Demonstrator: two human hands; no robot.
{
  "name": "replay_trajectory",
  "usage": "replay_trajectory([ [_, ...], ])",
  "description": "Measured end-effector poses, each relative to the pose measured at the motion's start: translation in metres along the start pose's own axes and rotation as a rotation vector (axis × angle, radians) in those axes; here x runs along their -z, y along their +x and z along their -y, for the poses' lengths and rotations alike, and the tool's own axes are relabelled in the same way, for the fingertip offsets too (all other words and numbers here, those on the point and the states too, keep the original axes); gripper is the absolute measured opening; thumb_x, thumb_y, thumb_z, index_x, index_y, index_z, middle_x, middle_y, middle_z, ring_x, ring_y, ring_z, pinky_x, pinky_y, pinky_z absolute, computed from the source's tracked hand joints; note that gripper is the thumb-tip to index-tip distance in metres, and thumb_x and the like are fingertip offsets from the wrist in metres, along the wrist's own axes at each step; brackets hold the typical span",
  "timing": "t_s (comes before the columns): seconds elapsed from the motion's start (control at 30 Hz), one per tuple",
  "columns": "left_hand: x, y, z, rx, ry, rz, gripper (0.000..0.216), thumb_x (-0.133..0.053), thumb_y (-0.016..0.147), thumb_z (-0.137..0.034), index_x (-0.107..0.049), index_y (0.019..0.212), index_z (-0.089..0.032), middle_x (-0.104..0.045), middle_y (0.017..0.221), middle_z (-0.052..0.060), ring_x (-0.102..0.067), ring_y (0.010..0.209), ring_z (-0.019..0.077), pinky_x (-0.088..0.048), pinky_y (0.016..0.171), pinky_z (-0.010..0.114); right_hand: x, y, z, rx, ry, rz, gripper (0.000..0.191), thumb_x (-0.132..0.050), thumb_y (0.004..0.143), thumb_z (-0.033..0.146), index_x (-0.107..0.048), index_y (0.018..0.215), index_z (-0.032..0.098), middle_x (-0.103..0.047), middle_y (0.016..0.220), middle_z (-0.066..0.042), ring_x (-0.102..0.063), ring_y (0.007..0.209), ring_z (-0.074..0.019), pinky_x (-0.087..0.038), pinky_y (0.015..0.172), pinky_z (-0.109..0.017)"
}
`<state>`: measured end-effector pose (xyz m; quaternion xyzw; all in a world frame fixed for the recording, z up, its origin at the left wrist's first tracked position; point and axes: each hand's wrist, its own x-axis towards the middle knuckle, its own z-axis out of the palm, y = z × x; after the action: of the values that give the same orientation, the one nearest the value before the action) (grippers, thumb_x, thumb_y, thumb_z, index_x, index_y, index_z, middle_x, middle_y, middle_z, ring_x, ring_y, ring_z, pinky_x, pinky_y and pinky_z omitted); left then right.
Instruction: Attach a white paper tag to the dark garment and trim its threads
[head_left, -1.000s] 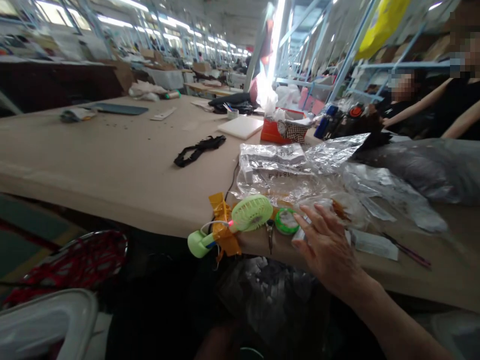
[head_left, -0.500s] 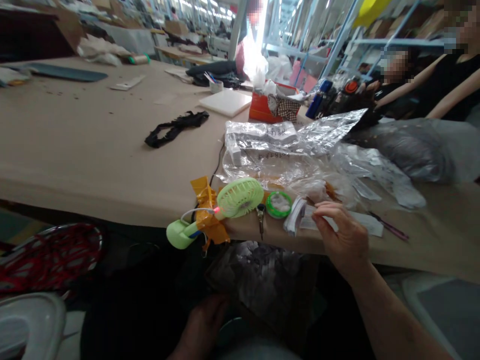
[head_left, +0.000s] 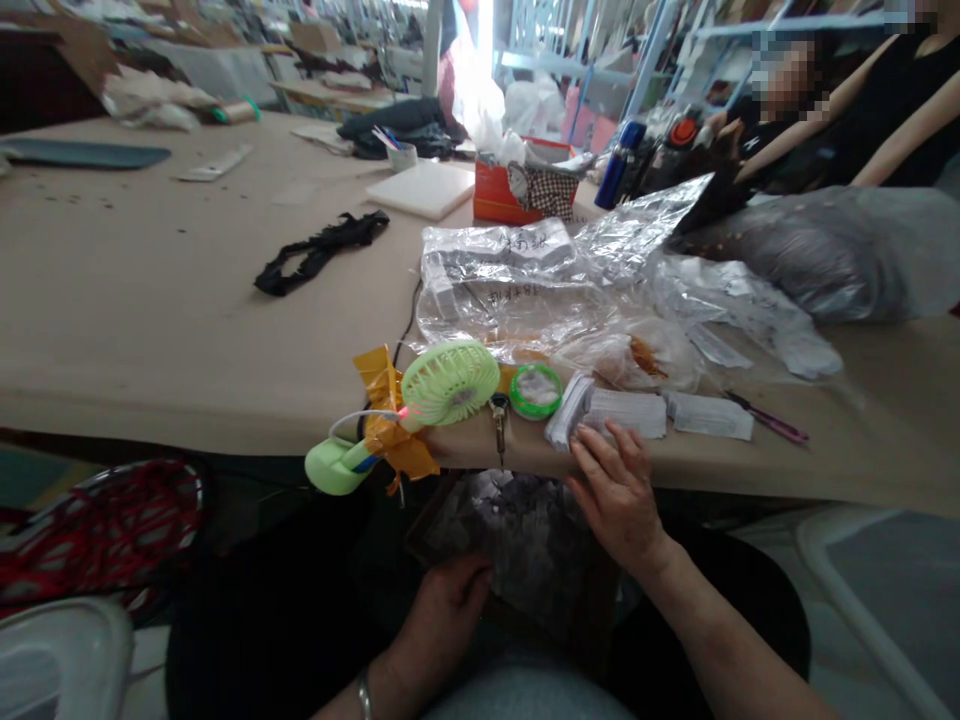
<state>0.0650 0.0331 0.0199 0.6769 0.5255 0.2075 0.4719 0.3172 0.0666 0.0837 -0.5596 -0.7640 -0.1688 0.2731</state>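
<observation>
Along the table's front edge lie white printed labels: a standing bundle (head_left: pixel 568 410), a flat stack (head_left: pixel 630 411) and another flat stack (head_left: pixel 710 416). My right hand (head_left: pixel 615 485) rests its spread fingertips on the near side of the middle stack and beside the bundle. Low in front of my lap is my left hand (head_left: pixel 454 595), a bangle on its wrist. Its fingers are curled together, and anything inside them is hidden. Left of the labels sit a round green tin (head_left: pixel 535 391) with white stuff in it and a small metal-tipped tool (head_left: pixel 499 428).
A green fan (head_left: pixel 450 383) is taped to the table edge. Clear plastic bags (head_left: pixel 525 290) spread behind the labels, with pink-handled snips (head_left: pixel 780 428) at right. Under the table stands a bag-lined container (head_left: pixel 517 550); a red basket (head_left: pixel 97 530) is at left. Two people are at far right.
My right hand has moved left and opened from a pinch, uncovering the label stacks. My left hand has come further up into view. The whole view has shifted slightly.
</observation>
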Motion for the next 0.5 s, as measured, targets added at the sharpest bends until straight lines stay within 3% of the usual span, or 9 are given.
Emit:
replay_trajectory([
  [0.2, -0.006, 0.012, -0.035, 0.011, -0.083, 0.084, 0.021, -0.051, 0.082, -0.023, -0.070, 0.075, -0.018, -0.068, 0.071, 0.003, -0.062, 0.070, 0.0165, -0.043, 0.066, 0.024, -0.002, 0.009, -0.009, -0.047, 0.149, -0.136, 0.016, -0.061, 0.085, 0.016, -0.068, 0.097, 0.024, -0.071, 0.107, -0.003, -0.055, 0.118, -0.0237, -0.036, 0.107, -0.051],
  [0.3, -0.007, 0.021, -0.061, 0.070, -0.236, 0.125, 0.019, -0.053, 0.080, -0.023, -0.067, 0.068, -0.017, -0.064, 0.065, 0.001, -0.057, 0.066, 0.0151, -0.041, 0.063, 0.024, 0.002, 0.011, -0.010, -0.051, 0.220, -0.172, 0.014, -0.061, 0.085, 0.014, -0.068, 0.090, 0.025, -0.071, 0.104, -0.002, -0.056, 0.117, -0.0228, -0.037, 0.106, -0.051],
  [0.4, -0.011, 0.031, -0.086, 0.216, -0.588, 0.191, 0.022, -0.059, 0.080, -0.032, -0.066, 0.070, -0.014, -0.064, 0.066, 0.003, -0.058, 0.066, 0.0150, -0.043, 0.063, 0.025, 0.011, 0.006, -0.006, -0.021, 0.290, -0.197, 0.017, -0.062, 0.083, 0.011, -0.067, 0.091, 0.025, -0.070, 0.105, -0.003, -0.055, 0.118, -0.0236, -0.041, 0.103, -0.052],
  [0.5, -0.018, 0.041, -0.108, 0.327, -1.113, 0.266, 0.037, -0.061, 0.082, -0.048, -0.066, 0.091, -0.012, -0.068, 0.081, 0.008, -0.063, 0.072, 0.0161, -0.049, 0.068, 0.028, 0.024, -0.005, 0.004, 0.037, 0.344, -0.172, 0.017, -0.063, 0.082, 0.009, -0.067, 0.091, 0.024, -0.069, 0.105, -0.005, -0.054, 0.118, -0.0248, -0.045, 0.100, -0.051],
])
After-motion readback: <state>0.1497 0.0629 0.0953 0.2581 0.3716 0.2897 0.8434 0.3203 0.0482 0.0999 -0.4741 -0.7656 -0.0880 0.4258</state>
